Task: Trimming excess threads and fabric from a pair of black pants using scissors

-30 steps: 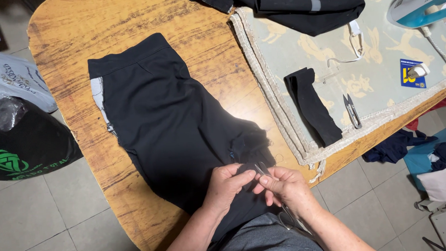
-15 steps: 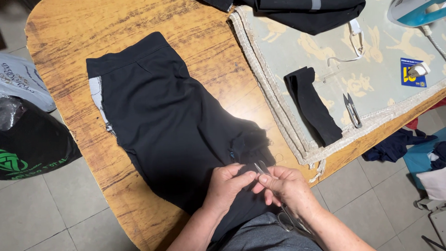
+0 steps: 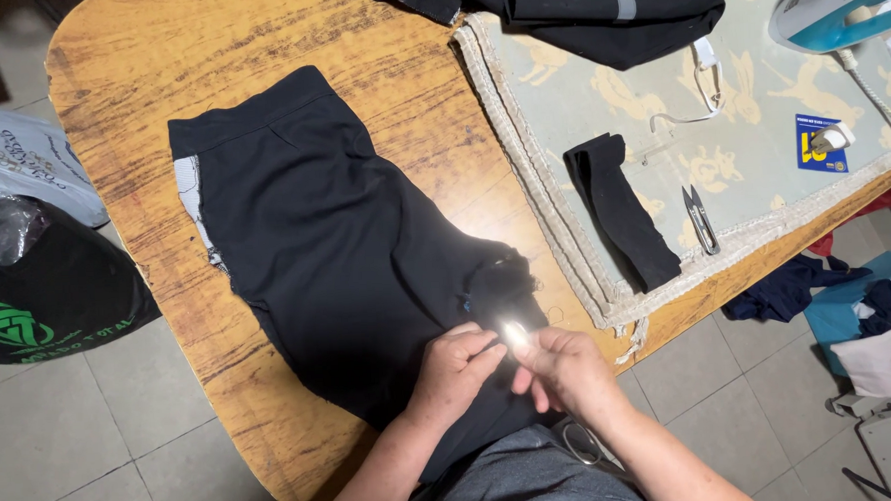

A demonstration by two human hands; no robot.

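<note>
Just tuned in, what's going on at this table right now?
A person has a black garment spread flat on a wooden table. The left hand and right hand meet at its near edge, pinching the fabric around a small shiny thing too glared to identify. A pair of thread snips and a folded black strip lie untouched on the padded mat, with an iron at the far corner.

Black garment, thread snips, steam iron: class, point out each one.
black garment (image 3: 335,245), head view, middle of the cloth.
thread snips (image 3: 702,219), head view, the blades.
steam iron (image 3: 840,3), head view, its teal body.
</note>
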